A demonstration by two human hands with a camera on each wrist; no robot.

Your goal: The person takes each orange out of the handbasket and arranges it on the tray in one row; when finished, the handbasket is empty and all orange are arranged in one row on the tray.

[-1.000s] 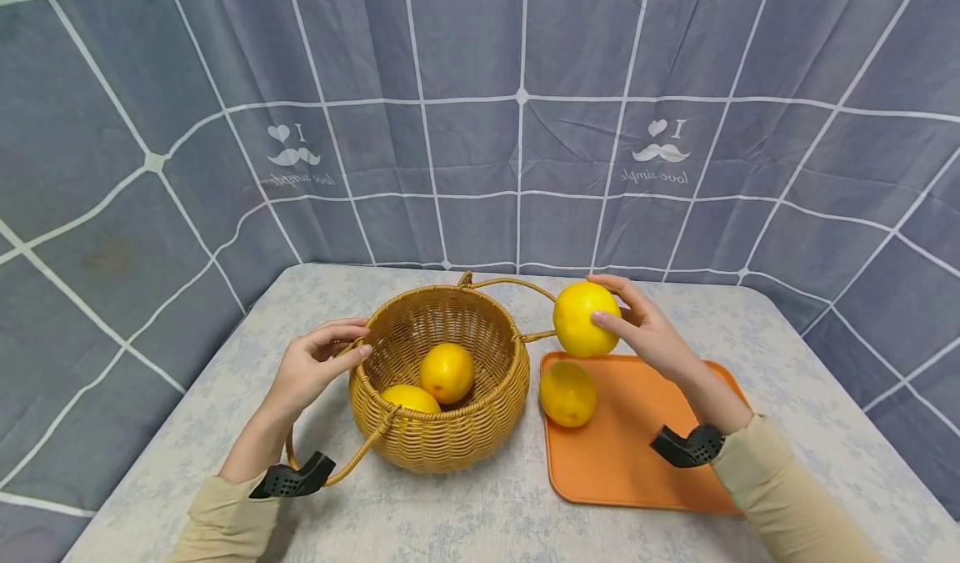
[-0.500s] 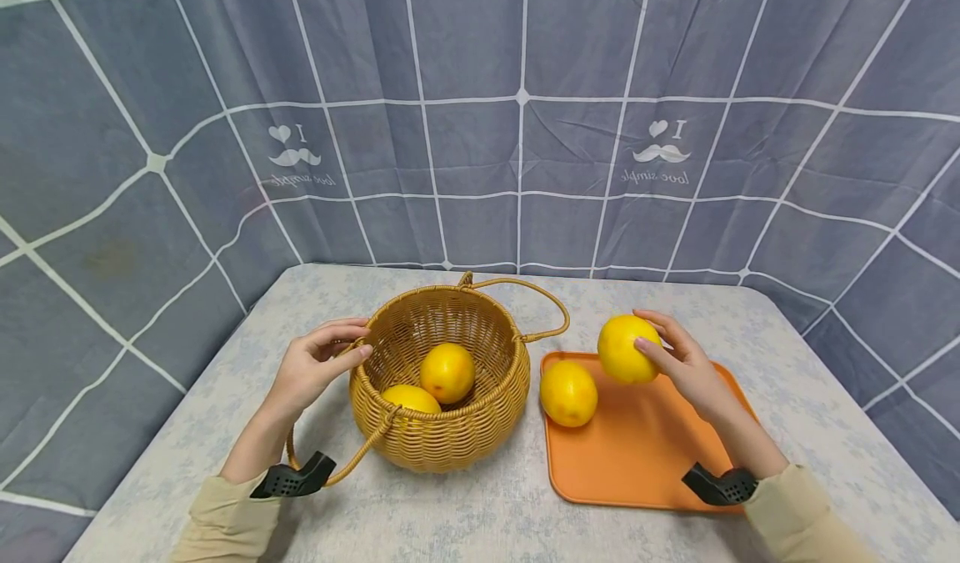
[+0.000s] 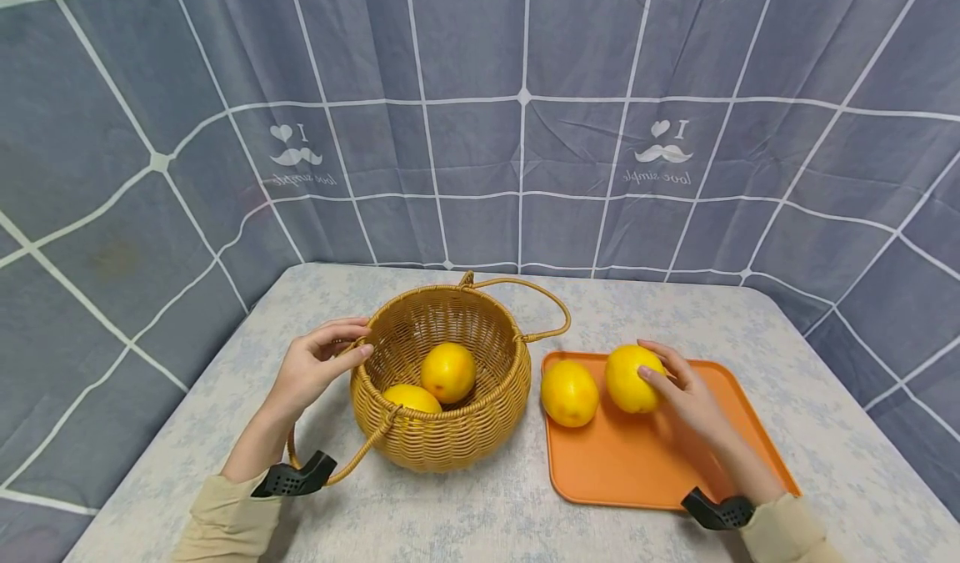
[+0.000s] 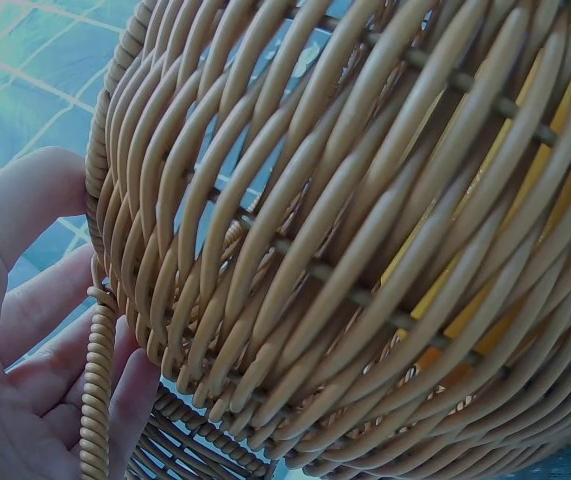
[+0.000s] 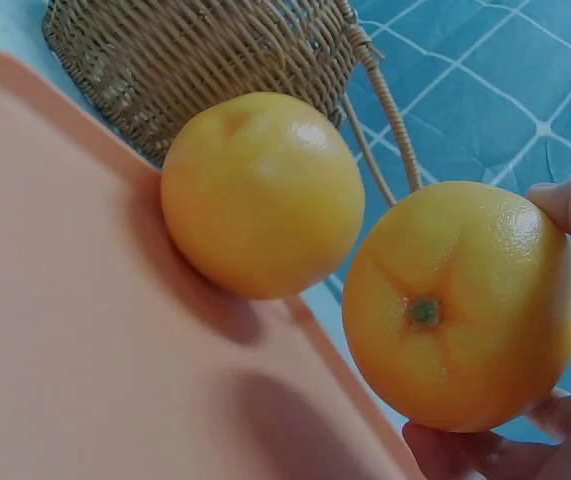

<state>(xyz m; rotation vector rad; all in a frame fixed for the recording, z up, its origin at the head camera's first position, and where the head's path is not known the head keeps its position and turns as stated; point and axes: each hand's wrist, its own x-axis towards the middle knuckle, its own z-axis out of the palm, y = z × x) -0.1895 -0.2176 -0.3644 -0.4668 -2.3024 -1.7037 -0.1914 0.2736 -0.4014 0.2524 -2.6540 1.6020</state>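
One yellow fruit (image 3: pixel 628 379) is pinched in the right hand (image 3: pixel 688 394), above the one orange tray (image 3: pixel 622 471). A second fruit (image 3: pixel 569 394) sits on the tray, just left of that hand. Between the hands stands one wicker basket (image 3: pixel 442 444), two more fruits (image 3: pixel 447 373) inside; the left hand (image 3: pixel 306 369), well apart from the right, grips its rim.

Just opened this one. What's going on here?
A person is handling round yellow fruit at a table. The right-hand grip holds one fruit over the orange tray; whether it touches the tray is hard to tell. A second fruit lies on the tray near the edge closest to the basket. The left-hand grip holds the basket at its rim, and two more fruits lie inside it.
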